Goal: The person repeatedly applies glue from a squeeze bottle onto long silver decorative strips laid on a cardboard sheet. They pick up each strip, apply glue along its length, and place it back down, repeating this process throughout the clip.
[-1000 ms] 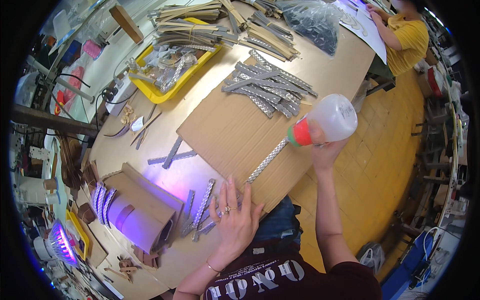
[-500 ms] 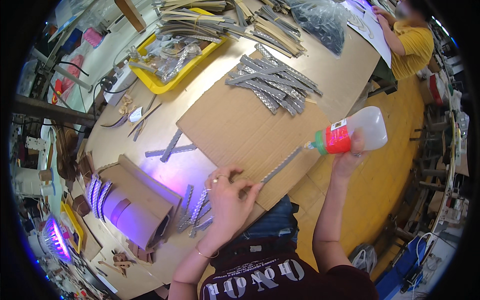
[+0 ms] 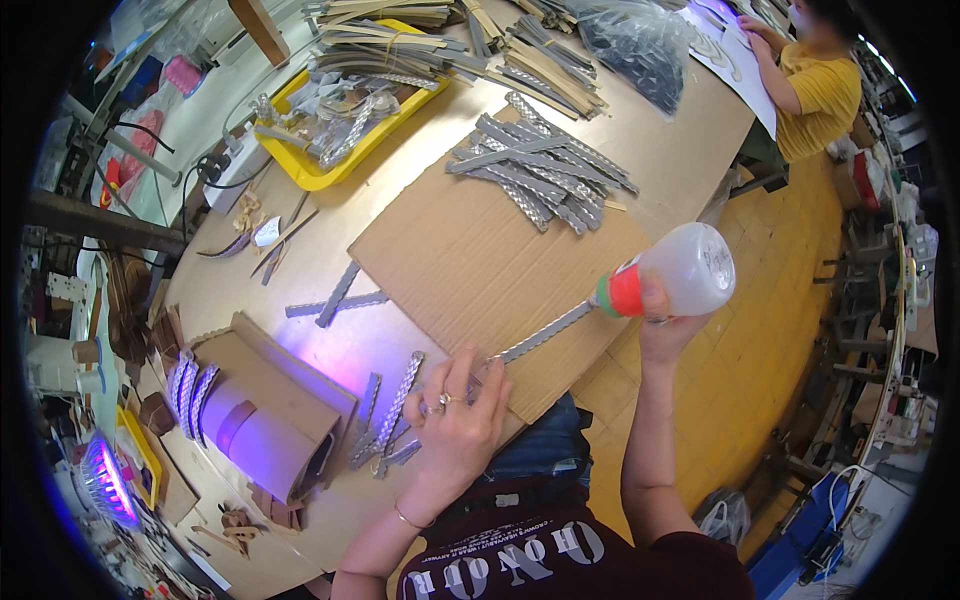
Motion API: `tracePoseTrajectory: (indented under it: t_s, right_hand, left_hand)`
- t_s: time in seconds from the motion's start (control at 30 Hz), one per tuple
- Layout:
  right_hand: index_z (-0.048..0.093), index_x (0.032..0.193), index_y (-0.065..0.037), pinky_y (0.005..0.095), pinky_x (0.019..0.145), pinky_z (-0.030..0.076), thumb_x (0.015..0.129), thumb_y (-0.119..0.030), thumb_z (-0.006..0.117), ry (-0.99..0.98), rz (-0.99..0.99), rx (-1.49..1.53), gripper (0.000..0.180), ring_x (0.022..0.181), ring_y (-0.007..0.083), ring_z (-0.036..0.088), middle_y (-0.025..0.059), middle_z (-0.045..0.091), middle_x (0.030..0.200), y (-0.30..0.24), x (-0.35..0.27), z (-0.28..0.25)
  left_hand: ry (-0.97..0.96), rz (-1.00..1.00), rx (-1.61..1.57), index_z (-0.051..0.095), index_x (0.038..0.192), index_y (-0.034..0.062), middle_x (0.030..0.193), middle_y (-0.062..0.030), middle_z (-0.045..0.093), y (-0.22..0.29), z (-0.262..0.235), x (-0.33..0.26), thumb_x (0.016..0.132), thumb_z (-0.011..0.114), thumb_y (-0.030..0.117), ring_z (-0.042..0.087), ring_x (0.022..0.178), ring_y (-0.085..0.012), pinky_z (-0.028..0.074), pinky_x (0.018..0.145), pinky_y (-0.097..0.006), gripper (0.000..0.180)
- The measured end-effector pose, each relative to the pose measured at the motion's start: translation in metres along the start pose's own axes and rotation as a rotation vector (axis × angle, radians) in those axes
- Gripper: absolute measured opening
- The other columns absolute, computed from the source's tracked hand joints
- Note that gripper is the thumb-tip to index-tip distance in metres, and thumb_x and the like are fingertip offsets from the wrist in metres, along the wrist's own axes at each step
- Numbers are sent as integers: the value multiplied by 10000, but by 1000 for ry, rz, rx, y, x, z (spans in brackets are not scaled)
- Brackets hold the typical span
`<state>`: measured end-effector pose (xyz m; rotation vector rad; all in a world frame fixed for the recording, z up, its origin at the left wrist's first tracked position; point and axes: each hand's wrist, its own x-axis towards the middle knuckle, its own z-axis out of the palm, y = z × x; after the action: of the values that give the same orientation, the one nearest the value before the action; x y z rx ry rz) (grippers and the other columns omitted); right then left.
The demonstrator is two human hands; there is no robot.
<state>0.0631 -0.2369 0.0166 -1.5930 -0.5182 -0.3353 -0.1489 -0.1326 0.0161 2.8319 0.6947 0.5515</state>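
On the bench [image 3: 690, 150], a cardboard sheet [image 3: 430, 270] reaches the near edge. Over it the right hand [image 3: 668, 335] wraps closed around a red-labelled bottle [image 3: 692, 275], tilted with its green cap [image 3: 604, 297] at the right end of a grey braided strip [image 3: 550, 333]. The left hand [image 3: 455, 420], fingers partly spread and bent, meets the other end; whether it pinches cannot be told. Keeping the strip flat and squeezing lightly should serve best. A yellow tray [image 3: 325, 178] stands toward the bench's far-left edge; a strip pile [image 3: 540, 170] occupies the sheet's far end, and loose strips [image 3: 402, 398] crowd the left hand.
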Motion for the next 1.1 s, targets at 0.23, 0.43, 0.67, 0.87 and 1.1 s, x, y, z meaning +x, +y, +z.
tracePoseTrajectory:
  t_s: [0.23,0.43,0.67,0.87,1.1]
  right_hand:
    - [577,1010,19,295,731,511,704,-280,849,-8,-13,-100,506,797,164,625,71,630,891,-1,-7,1]
    - [509,1111,41,314,724,518,650,-290,876,-159,-82,-247,675,797,173,621,96,622,926,-7,-39,5]
    - [390,1274,81,351,804,542,570,-349,918,-360,-26,-79,980,924,247,649,185,570,1140,-15,-94,30]
    - [395,1276,78,366,848,528,554,-397,917,-403,-128,-68,1009,962,261,635,192,555,1149,-4,-104,28]
    - [421,1258,77,378,839,521,557,-418,910,-456,-3,-199,987,935,271,629,180,562,1121,16,-118,17]
  left_hand:
    - [-99,-26,17,680,1128,122,1343,-118,521,5,5,-17,790,727,288,486,1146,-243,266,926,-382,379]
    - [-114,-14,43,666,1152,119,1357,-111,520,5,8,-20,822,688,325,506,1120,-215,266,906,-380,390]
    - [-51,-77,-88,669,1133,103,1361,-108,518,1,13,-25,825,693,287,504,1089,-212,272,905,-370,360]
    - [-54,-101,-96,679,1107,90,1348,-111,529,-2,12,-29,815,706,276,504,1036,-216,279,890,-365,347]
    - [20,-98,-6,693,1069,94,1324,-99,556,-5,9,-34,807,711,290,513,1022,-203,279,883,-364,328]
